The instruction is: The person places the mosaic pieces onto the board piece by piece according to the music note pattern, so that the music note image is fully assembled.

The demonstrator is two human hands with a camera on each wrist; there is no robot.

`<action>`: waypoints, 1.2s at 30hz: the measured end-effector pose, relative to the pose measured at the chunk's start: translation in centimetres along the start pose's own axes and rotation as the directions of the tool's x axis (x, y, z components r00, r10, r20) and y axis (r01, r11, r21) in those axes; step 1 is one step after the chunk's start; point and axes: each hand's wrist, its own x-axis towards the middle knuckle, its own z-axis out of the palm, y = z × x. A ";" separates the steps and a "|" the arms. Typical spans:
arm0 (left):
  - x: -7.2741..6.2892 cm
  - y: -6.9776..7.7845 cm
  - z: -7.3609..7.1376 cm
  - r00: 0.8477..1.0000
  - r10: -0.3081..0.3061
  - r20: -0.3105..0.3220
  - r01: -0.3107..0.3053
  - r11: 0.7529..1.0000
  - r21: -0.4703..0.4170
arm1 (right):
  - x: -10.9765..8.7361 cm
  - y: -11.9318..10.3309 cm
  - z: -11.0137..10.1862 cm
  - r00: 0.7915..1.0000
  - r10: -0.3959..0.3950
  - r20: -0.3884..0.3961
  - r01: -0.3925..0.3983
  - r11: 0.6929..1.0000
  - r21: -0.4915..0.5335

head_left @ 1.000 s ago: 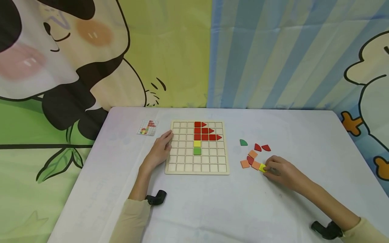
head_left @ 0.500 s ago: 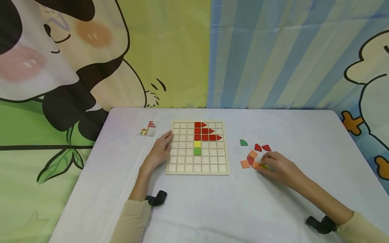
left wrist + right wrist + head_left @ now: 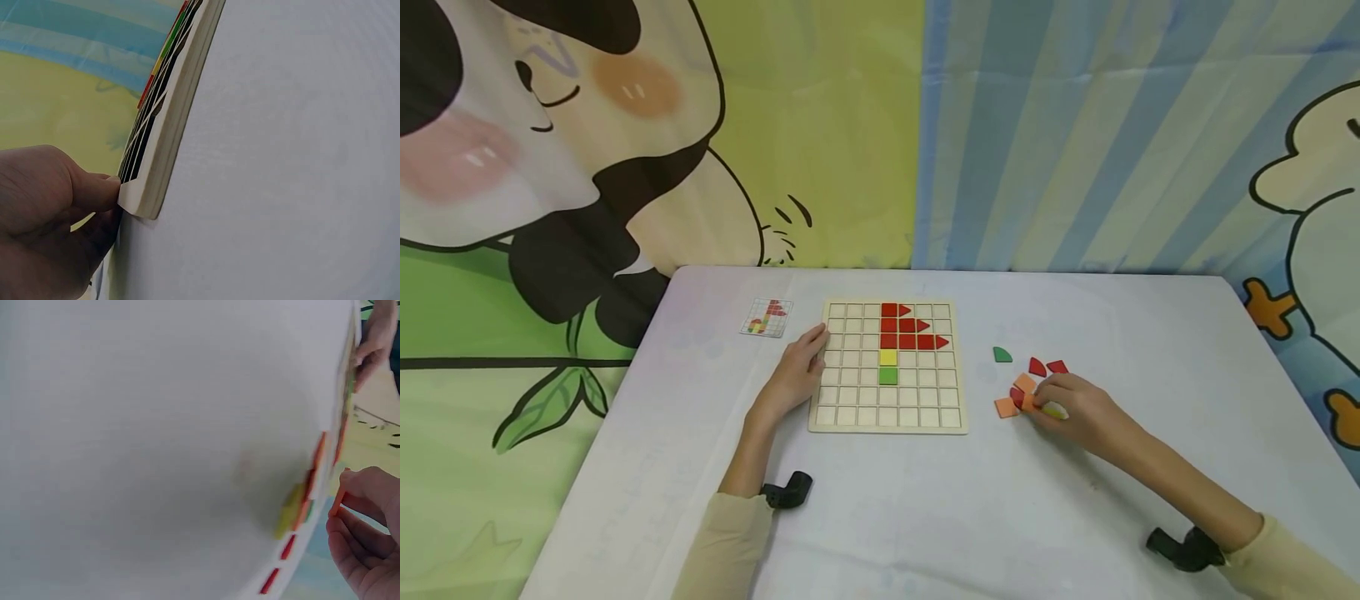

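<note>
Orange and square, a tile (image 3: 338,497) is pinched in the right hand (image 3: 1086,408); the left hand (image 3: 793,373) grips the wooden grid board (image 3: 908,377) by its left edge, near the far corner.

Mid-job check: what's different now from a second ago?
The right hand has shifted left, away from the yellow square, and now pinches an orange square. The yellow square is left on the table, partly hidden by that hand in the head view. The left hand still holds the board at its left edge; the pieces on it are unchanged.
</note>
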 end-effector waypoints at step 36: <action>0.0 -0.2 0.1 1.000 0.009 0.000 -0.009 1.000 -0.007 | 12.4 -9.2 8.3 0.957 -0.183 0.226 0.149 0.976 0.160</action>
